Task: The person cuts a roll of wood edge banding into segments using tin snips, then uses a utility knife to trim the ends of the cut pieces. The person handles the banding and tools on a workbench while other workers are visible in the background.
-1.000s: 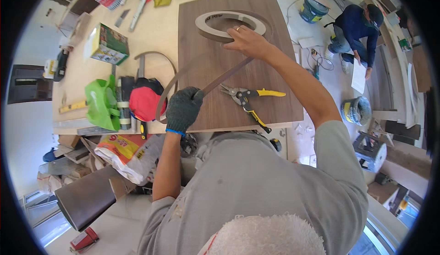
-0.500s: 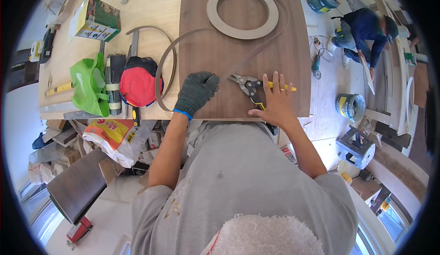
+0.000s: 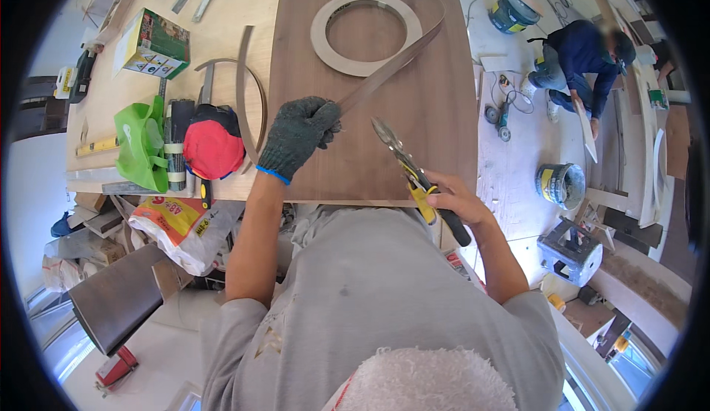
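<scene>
My left hand [image 3: 299,139], in a dark grey knit glove with a blue cuff, is closed round a brown edge-banding strip [image 3: 392,67]. From the glove the strip runs to the far right and curls back to its pale roll [image 3: 319,47]. That roll lies flat on a brown wood-grain board [image 3: 355,178]. Bare, my right hand [image 3: 462,204] grips tin snips [image 3: 397,152] with yellow and black handles. Their jaws point away from me, toward the strip but apart from it. Another length of strip [image 3: 242,78] stands up in a curve left of the glove.
On the pale tabletop at left are a green bag [image 3: 140,145], a red and black cloth item [image 3: 213,148], a green box [image 3: 153,43] and a yellow level [image 3: 97,145]. At right, a co-worker [image 3: 588,67] bends over a panel, near buckets [image 3: 562,185] and a power tool [image 3: 504,126].
My right hand, open over the snips before, has taken them up and pulled them nearer me. My left hand has shifted left with the strip, and the view has moved slightly.
</scene>
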Demonstrator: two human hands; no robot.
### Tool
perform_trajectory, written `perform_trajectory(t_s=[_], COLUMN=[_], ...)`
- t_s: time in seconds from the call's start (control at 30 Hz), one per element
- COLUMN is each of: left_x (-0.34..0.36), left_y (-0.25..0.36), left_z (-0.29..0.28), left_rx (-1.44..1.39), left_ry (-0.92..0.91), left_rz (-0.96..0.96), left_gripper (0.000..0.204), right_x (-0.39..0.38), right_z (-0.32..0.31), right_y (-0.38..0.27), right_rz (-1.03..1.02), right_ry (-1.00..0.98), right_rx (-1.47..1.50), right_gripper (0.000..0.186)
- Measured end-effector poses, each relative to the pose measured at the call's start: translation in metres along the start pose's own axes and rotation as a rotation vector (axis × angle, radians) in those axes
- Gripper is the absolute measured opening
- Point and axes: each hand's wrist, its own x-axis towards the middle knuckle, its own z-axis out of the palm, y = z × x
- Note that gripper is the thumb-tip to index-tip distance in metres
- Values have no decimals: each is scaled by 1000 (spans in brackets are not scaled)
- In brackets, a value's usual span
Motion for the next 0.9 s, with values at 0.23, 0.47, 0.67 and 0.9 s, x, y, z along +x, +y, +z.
perform_trajectory(t_s=[0.23, 0.47, 0.67, 0.9], left_x=[-7, -12, -10, -4], left_y=[8, 13, 3, -10], left_z=[7, 8, 8, 12], left_rx=[52, 50, 162, 320], left_ry=[-12, 34, 108, 174], left_rz=[21, 13, 132, 321], left_gripper=[29, 29, 29, 29], right_x=[16, 30, 35, 38], right_z=[15, 20, 24, 26], right_y=[-16, -12, -15, -13], right_rz=[-106, -162, -213, -200], right_ry=[-41, -32, 7, 20], right_rx=[-105, -149, -238, -230], right_gripper=[78, 80, 82, 82])
